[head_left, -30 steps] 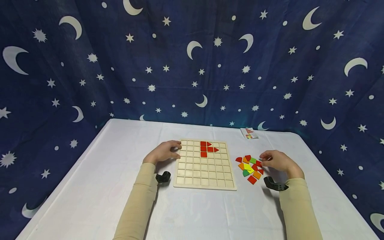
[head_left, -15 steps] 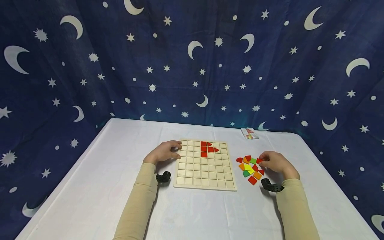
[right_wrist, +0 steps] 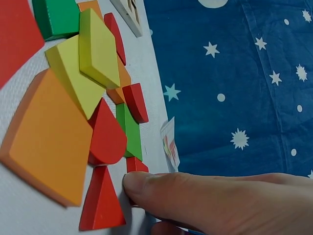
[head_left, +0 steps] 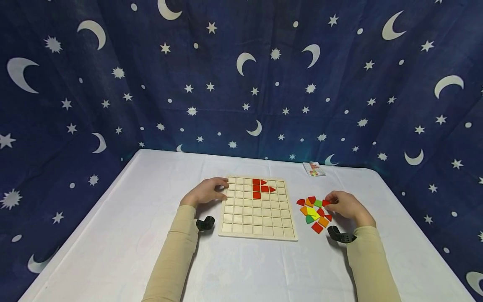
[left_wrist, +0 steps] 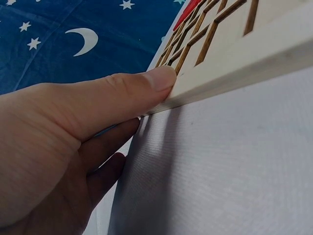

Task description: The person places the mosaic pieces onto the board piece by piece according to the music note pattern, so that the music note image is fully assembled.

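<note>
In the head view a pale wooden grid board (head_left: 256,218) lies flat on the table. Several red pieces (head_left: 256,188) sit in its upper cells, squares and pointed ones. My left hand (head_left: 205,191) rests at the board's left edge; its thumb (left_wrist: 161,79) touches the rim in the left wrist view. To the right of the board lies a loose pile of coloured pieces. At the pile's far right my right hand (head_left: 347,205) pinches a red piece (right_wrist: 136,165), mostly hidden behind the thumb (right_wrist: 139,185).
The pile includes an orange piece (right_wrist: 49,142), yellow pieces (right_wrist: 98,49), a light green piece (right_wrist: 129,133) and a dark green one (right_wrist: 57,18). A small printed card (head_left: 314,169) lies near the table's back edge. A starry blue cloth (head_left: 226,84) hangs behind the white table (head_left: 113,235).
My right hand has moved slightly left onto the red piece at the pile's right side, then stayed nearly still. The left hand and the board have not moved.
</note>
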Tool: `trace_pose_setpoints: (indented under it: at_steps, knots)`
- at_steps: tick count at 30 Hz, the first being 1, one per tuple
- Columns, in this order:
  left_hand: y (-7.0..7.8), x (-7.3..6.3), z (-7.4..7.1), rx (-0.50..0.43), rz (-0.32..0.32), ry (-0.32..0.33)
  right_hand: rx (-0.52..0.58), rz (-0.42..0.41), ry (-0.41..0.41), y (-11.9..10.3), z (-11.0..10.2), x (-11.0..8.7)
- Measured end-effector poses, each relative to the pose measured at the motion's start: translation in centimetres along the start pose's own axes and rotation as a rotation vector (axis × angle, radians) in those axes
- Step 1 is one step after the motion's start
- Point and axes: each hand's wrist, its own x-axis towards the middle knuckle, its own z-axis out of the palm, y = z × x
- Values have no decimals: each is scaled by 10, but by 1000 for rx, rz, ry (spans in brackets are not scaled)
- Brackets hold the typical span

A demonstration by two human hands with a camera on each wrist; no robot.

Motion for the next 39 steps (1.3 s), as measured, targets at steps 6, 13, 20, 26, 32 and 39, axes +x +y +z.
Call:
trace_pose_setpoints:
  at_steps: [6,13,20,26,32,39]
  knots:
    - [0,0,0,3,-4,1,-16,-14,15,-1,0,-1]
    - [3,4,1,19,12,-24,-38,-12,39,1,-1,-4]
    - [4,3,0,27,2,-20,-33,-93,105,-30,1,0]
    - [2,1,0,12,-2,-17,-60,-300,85,-80,19,13]
    - [-1,-1,0,6,-3,-9,-146,-448,5,-124,39,26]
    - [0,-1,0,2,-4,-4,-211,-572,25,-149,53,37]
